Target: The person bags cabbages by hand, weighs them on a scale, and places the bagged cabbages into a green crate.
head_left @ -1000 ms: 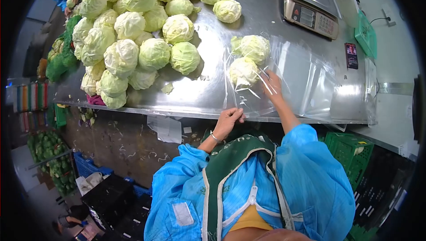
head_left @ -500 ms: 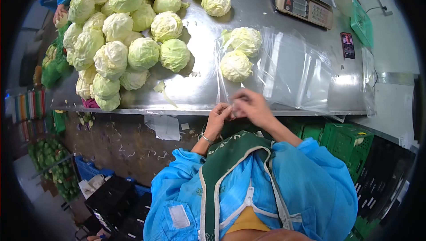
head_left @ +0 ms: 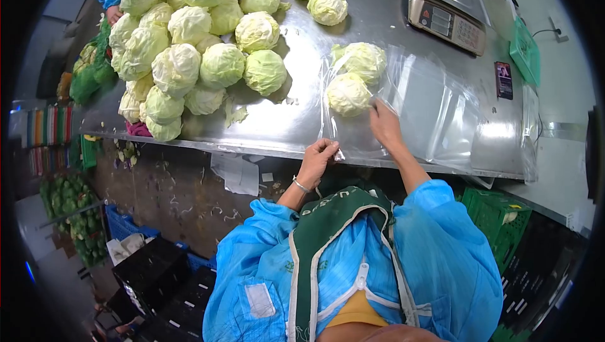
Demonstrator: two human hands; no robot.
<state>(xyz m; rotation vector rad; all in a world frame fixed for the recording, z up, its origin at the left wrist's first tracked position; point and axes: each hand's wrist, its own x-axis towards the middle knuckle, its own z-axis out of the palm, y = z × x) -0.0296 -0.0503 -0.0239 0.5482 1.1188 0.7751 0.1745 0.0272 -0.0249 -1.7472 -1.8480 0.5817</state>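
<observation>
Two pale green cabbages, one at the back point(head_left: 364, 63) and one in front point(head_left: 348, 95), lie in a clear plastic bag point(head_left: 329, 129) on the metal table. At the table's front edge, my left hand point(head_left: 317, 160) pinches the gathered end of this bag. My right hand point(head_left: 386, 122) is beside the front cabbage, at the bag's right side; its fingers are bent and partly hidden, so whether they grip the plastic is unclear. Flat clear bags point(head_left: 435, 115) are spread to the right of it.
A large heap of cabbages point(head_left: 179, 68) covers the table's left part. A scale point(head_left: 446, 11), a phone point(head_left: 503, 80) and a green basket point(head_left: 524, 52) are at the right. Another person's hand point(head_left: 114, 15) shows at the upper left. Green crates point(head_left: 495, 216) stand below the table.
My right hand has moved away from my left hand, up and right to the front cabbage. My left hand stays at the bag's end. The whole view has shifted slightly.
</observation>
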